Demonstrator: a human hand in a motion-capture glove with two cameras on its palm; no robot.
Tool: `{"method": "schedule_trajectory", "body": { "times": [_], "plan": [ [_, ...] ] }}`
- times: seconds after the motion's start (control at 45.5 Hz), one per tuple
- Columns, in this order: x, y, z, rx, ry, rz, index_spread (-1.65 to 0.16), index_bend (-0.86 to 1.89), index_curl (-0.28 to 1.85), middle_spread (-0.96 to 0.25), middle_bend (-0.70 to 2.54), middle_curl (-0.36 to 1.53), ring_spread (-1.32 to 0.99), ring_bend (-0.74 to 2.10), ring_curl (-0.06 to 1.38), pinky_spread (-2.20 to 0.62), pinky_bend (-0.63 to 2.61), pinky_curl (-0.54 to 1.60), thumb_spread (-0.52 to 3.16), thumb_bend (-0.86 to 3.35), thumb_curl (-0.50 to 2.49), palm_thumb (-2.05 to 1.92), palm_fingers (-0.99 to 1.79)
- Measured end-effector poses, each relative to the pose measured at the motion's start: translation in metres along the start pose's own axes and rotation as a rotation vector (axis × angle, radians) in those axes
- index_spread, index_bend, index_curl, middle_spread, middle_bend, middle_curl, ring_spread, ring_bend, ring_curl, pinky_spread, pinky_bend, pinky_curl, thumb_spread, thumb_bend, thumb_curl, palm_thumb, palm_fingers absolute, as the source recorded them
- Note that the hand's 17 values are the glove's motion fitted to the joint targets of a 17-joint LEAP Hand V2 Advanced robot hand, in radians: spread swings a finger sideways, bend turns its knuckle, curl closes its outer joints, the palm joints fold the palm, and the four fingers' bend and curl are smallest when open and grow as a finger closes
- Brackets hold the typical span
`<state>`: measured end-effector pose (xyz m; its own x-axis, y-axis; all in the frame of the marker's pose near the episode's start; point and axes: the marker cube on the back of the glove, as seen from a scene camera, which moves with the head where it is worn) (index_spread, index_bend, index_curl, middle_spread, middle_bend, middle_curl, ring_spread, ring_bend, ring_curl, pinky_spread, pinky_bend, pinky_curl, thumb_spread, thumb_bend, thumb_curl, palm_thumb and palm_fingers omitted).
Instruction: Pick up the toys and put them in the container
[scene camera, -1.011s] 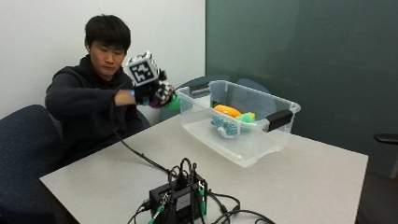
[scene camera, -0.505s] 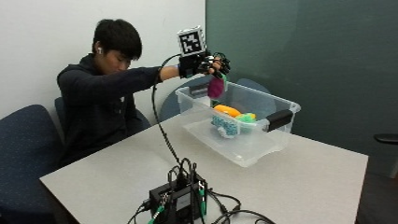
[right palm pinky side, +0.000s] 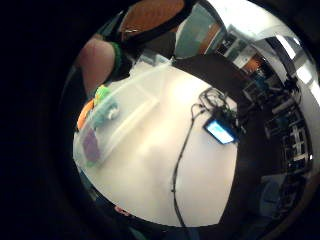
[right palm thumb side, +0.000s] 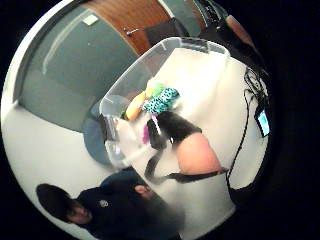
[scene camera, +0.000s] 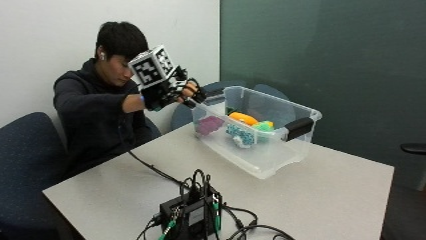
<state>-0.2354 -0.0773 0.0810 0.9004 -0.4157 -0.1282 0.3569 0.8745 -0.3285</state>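
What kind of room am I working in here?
Probably an office or meeting room: a plain grey table, blue upholstered chairs around it, and a wooden door. A clear bin of toys sits on the table.

One bin (scene camera: 266, 165) — four toys in it: purple (scene camera: 210, 124), orange (scene camera: 242, 118), teal spotted (scene camera: 239, 135), green (scene camera: 266, 125). One table (scene camera: 333, 200).

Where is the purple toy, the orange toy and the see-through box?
purple toy (scene camera: 210, 125): outside view, on its flat side, inside the box.
orange toy (scene camera: 242, 118): outside view, on its top, inside the box.
see-through box (scene camera: 266, 165): outside view, on its bare front wall.
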Motion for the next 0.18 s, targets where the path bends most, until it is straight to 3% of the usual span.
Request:
{"method": "schedule_trajectory", "body": {
  "times": [0.176],
  "plan": [
    [0.065, 0.045, -0.017, 0.070, -0.156, 0.070, -0.22, 0.35, 0.41, -0.16, 0.60, 0.54, -0.27, 0.87, 0.26, -0.10, 0.86, 0.31, 1.30, -0.01, 0.37, 0.09, 0.31]
  ]
}}
